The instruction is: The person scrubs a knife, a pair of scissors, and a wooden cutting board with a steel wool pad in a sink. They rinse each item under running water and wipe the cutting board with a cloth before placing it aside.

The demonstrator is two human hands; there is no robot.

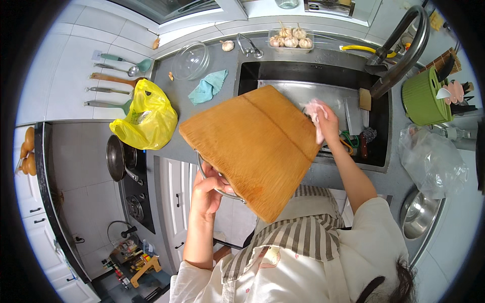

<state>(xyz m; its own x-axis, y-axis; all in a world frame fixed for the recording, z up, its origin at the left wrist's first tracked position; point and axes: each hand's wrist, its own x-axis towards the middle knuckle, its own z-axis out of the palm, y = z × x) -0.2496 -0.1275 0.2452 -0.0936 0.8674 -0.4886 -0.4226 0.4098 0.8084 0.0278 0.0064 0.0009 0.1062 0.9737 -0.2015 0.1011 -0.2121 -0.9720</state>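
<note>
A wooden cutting board [255, 147] is held tilted in front of me, its far part over the sink. At its left edge a metal loop handle [201, 166] is fixed, and my left hand [210, 189] grips it. In my right hand [327, 123] is a crumpled pink cloth [317, 113], at the board's right edge by the sink. The board's underside is hidden. Part of the sink [314, 70] shows behind it, with a metal tray [288, 87] inside.
Left of the board are a teal cloth [208, 87], a glass bowl [191, 60] and a yellow plastic bag [146, 117]. A large faucet [411, 49] arches over the sink's right side. Garlic bulbs [291, 41] sit behind it. A green knife holder [422, 96] and metal bowl [420, 216] stand right.
</note>
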